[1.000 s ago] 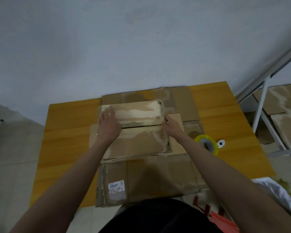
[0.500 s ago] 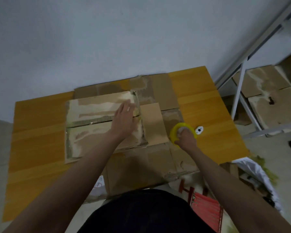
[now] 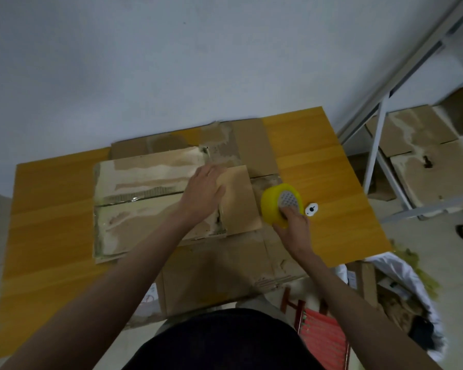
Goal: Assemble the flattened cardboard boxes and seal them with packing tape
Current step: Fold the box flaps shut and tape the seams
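Two bare hands at a box on an orange wooden table [image 3: 54, 214].

The left hand [image 3: 203, 192] presses flat on the closed flaps of the worn brown cardboard box [image 3: 142, 198]; at its 3 o'clock, the right hand [image 3: 293, 228] grips the yellow round tape dispenser [image 3: 274, 204], beside a small white tag [image 3: 311, 209], over flattened brown cardboard sheets [image 3: 219, 276].

Box [image 3: 145, 198]: on flattened cardboard [image 3: 225, 273], left part of table [image 3: 318, 161].
Tape roll [image 3: 277, 202]: right of box.
Shelf [image 3: 380, 145]: right of table.
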### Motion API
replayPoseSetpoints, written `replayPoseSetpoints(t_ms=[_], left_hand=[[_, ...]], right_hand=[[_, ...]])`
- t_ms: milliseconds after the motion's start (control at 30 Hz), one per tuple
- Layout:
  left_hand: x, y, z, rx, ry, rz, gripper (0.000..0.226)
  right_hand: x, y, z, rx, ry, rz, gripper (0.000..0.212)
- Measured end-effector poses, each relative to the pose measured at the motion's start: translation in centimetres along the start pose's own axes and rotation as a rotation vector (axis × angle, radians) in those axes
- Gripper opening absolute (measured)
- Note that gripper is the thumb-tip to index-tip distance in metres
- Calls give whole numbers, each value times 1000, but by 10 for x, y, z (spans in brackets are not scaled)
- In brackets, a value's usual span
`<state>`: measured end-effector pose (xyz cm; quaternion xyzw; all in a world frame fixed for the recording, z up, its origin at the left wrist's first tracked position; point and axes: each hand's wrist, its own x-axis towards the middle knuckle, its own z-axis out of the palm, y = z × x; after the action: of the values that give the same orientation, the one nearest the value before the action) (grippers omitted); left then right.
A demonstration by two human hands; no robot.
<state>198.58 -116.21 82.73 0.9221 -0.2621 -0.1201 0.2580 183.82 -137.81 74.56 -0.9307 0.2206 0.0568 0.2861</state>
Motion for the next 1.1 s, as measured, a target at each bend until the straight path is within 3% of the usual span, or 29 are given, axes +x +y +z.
replayPoseSetpoints(t_ms=[233,433,667,767,967,1100], left_hand=[[9,39,-22,-373,-85,-253,32],[-7,31,-38,-694,43,-414,18],[-15,15,-53,-959,14,-550,28],[-17,12,-54,-954,16,-505,28],[-16,23,-46,-941,298,-274,24],[-21,19,-39,-931,405,-188,24]], right_hand=[[-13,-60,-28,193,103,-250,31],[-21,-92,-36,197,155,-346,28],[-14,-113,-32,128,147,-407,31],[-13,-119,-31,159,109,-401,31],[-11,-141,-38,376,-3,-313,21],[-13,-151,-45,443,-38,-274,19]])
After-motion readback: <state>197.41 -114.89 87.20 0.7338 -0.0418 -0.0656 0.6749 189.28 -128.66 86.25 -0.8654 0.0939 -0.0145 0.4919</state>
